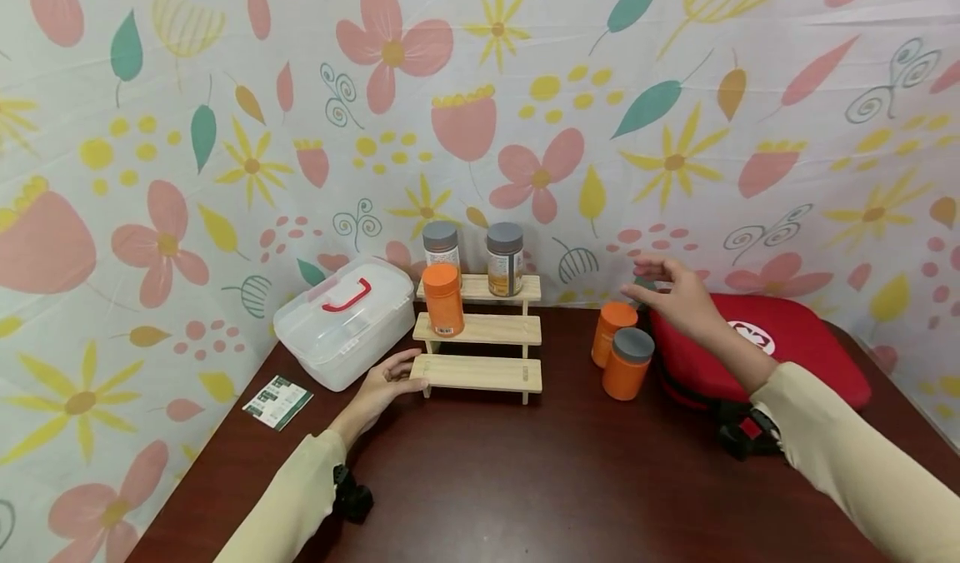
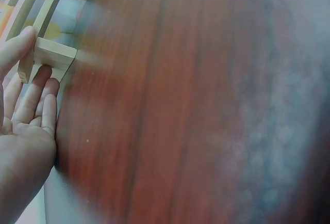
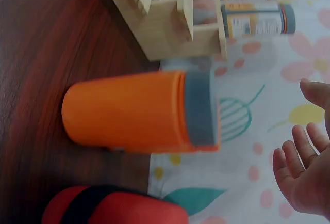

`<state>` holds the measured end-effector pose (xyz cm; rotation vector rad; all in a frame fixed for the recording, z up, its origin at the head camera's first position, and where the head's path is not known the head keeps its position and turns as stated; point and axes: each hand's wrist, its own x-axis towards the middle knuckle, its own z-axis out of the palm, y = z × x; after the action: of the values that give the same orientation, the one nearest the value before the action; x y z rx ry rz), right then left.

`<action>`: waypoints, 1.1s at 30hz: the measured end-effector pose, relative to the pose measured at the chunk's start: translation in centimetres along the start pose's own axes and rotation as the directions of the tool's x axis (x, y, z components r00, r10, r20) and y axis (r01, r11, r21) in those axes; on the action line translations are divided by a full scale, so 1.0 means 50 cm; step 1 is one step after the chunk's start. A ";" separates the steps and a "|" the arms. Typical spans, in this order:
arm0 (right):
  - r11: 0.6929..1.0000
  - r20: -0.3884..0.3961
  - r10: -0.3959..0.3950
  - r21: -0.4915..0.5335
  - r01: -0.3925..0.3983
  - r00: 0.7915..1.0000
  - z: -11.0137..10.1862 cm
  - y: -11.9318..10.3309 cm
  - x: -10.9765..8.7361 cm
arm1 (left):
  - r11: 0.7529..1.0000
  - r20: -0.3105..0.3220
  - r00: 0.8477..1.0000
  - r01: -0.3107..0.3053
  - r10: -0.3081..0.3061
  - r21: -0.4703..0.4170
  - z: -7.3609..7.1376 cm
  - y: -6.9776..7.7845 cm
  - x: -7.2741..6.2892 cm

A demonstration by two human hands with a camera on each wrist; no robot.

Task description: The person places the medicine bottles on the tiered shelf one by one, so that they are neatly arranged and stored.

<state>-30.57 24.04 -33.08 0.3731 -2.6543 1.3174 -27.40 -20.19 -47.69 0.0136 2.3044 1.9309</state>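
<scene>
- The step in hand looks like handling bottles around the three-tier wooden stand (image 1: 476,371): the left hand (image 1: 384,386) braces its lowest shelf while the right hand (image 1: 678,296) hovers near two bottles.
- The left fingers pinch the shelf's left end, thumb above and the others below; the left wrist view is hazy, so how firmly is hard to say.
- The right fingers are spread, thumb well apart, and hold nothing.
- To take either bottle, I judge, the right fingers would have to come down and close round it.
- Those two stand upright on the worktop (image 1: 525,480), close together: an orange-lidded bottle (image 1: 611,336) and a grey-lidded orange bottle (image 1: 627,376), just beside the red case (image 1: 817,330).
- On the stand, the middle shelf bears another orange bottle (image 1: 444,305); the top shelf bears a left labelled jar (image 1: 442,248) and a right labelled jar (image 1: 505,263), both grey-lidded.
- All lids are on, so contents are hidden; the translucent box (image 1: 341,330), left of the stand, and the case are closed too.
</scene>
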 end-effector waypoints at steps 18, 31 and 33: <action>0.989 0.083 0.124 -0.086 -0.117 0.989 0.043 0.067 -0.012 | 1.000 0.017 1.000 -0.001 0.001 -0.006 -0.003 -0.004 0.003; 0.984 0.081 0.136 -0.127 -0.125 0.987 0.081 0.071 -0.008 | 1.000 0.021 1.000 0.002 -0.002 -0.009 -0.002 -0.002 0.003; 0.981 0.084 0.155 -0.130 -0.143 0.984 0.084 0.070 -0.006 | 1.000 0.020 1.000 0.005 -0.004 -0.005 -0.002 -0.001 0.002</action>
<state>-31.38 22.75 -38.34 0.2288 -2.8748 1.1928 -27.51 -20.31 -47.74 0.0273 2.2850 1.9252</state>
